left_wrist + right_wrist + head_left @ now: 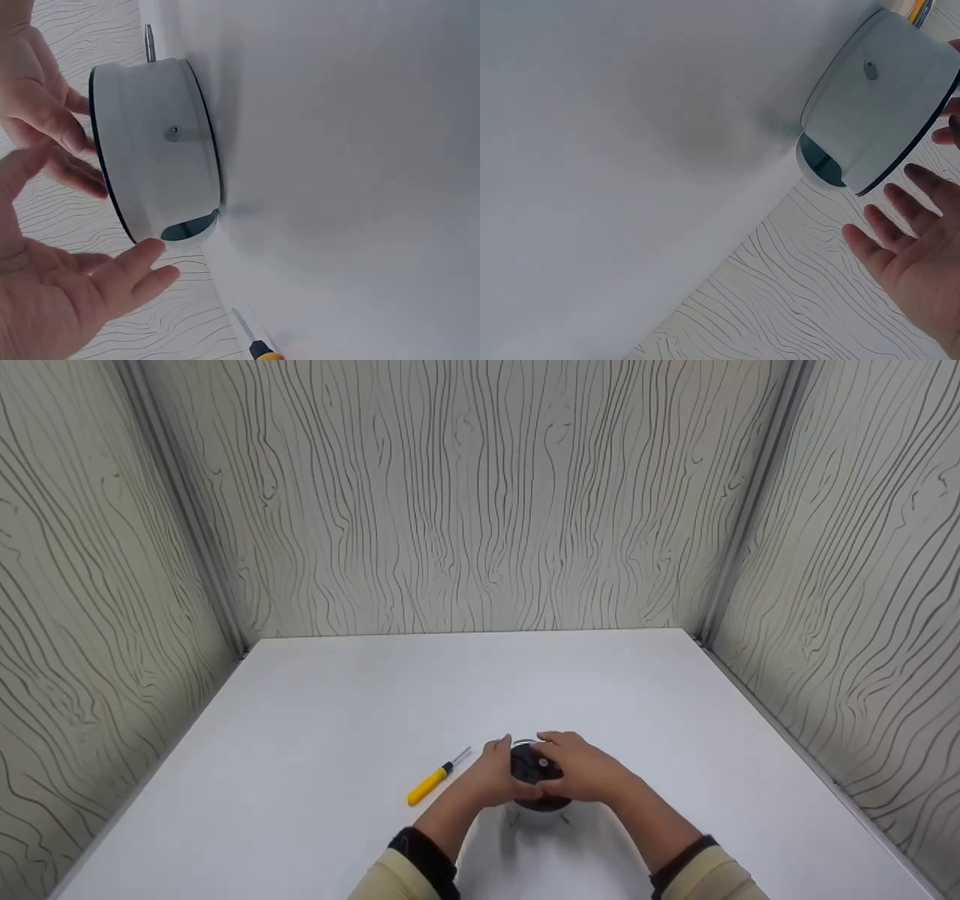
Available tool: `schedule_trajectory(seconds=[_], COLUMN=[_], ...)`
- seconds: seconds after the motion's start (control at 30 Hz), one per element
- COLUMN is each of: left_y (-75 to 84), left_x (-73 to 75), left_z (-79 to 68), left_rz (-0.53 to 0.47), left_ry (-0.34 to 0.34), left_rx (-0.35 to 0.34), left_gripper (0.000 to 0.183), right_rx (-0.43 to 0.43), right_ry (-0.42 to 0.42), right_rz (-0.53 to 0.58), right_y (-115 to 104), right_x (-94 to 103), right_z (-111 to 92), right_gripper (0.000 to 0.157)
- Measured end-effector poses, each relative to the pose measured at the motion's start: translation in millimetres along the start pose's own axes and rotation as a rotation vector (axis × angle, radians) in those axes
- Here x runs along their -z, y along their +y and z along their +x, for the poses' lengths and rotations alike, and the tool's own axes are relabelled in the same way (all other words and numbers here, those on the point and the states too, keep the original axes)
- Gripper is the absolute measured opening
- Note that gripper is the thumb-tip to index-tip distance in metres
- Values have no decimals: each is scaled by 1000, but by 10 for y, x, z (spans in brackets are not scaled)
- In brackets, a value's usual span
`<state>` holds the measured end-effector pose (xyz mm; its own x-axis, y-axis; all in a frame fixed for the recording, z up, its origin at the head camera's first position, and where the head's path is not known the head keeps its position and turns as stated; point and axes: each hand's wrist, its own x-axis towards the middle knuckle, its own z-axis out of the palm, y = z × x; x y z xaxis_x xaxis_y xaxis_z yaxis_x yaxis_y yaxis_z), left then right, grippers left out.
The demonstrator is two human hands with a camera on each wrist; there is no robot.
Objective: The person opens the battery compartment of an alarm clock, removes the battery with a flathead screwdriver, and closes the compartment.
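A white round housing with a thin black edge stands on the white table between my hands. Its top looks dark in the head view, with a small round mark on it. Short metal pegs stick out of its side, and low on its wall is a curved cutout. My left hand lies at the left of the dark top, fingers loosely extended with tips right at the rim. Over the right side is my right hand, its fingers spread and apart from the wall in the right wrist view. Both thumbs come together at the near side.
A yellow screwdriver with a black collar and metal shaft lies left of the housing, close to my left forearm. Panels with a wood-grain line pattern enclose the table at the back and both sides.
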<state>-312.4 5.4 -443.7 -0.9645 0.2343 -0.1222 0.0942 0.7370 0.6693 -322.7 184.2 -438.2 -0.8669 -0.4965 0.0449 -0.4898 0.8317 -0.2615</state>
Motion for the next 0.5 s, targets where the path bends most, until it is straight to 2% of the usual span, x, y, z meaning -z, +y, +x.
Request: schedule_trajectory(seconds=[0.13,0.37,0.5], left_y=[-29,-31,-43], left_x=[-58,-105,-123], left_z=[24,12,3], left_rz=[108,258,320], left_ry=[-34,-68,-60], left_rx=[-69,-94,-103], left_gripper=[108,105,105], right_rx=[73,66,95], right_ry=[-35,-77,-105], right_rz=[3,12,1], right_y=[17,16,17], right_x=[7,18,34], right_z=[-11,-8,-7], right_gripper=[66,73,74])
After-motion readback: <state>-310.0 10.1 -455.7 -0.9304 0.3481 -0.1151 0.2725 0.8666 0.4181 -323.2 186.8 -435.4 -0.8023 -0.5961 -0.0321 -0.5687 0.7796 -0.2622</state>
